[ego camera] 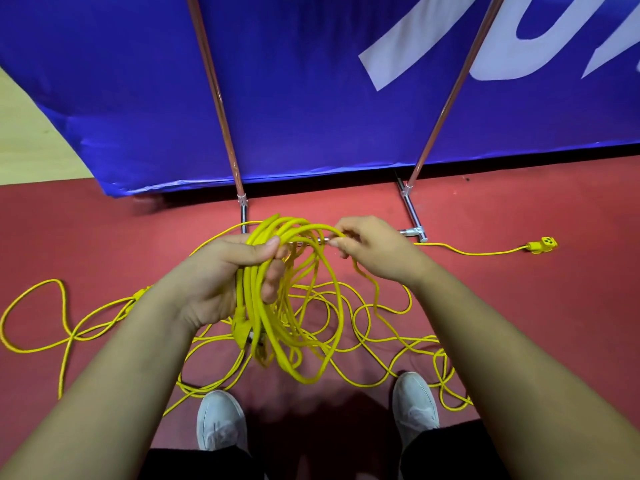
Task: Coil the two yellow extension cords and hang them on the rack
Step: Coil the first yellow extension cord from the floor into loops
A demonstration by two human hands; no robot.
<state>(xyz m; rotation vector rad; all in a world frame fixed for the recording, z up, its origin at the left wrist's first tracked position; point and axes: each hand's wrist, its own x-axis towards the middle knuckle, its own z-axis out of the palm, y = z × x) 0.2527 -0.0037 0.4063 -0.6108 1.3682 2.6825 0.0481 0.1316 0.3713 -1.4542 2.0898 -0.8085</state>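
Note:
My left hand (239, 278) grips a coil of yellow extension cord (294, 306) with several loops hanging down; a plug end dangles at the coil's lower left. My right hand (370, 249) pinches the top strand of that cord beside the coil, and the strand trails from it down to the floor. Loose yellow cord (381, 327) lies tangled on the red floor under my hands and stretches left in a big loop (34, 306). A yellow socket end (543, 244) lies far right. The metal rack's (412, 206) legs and uprights stand just beyond my hands.
A blue banner (311, 98) hangs behind the rack's two slanted poles. My two grey shoes (221, 420) stand on the red floor among the cord loops. Pale wooden flooring (27, 133) shows at the far left.

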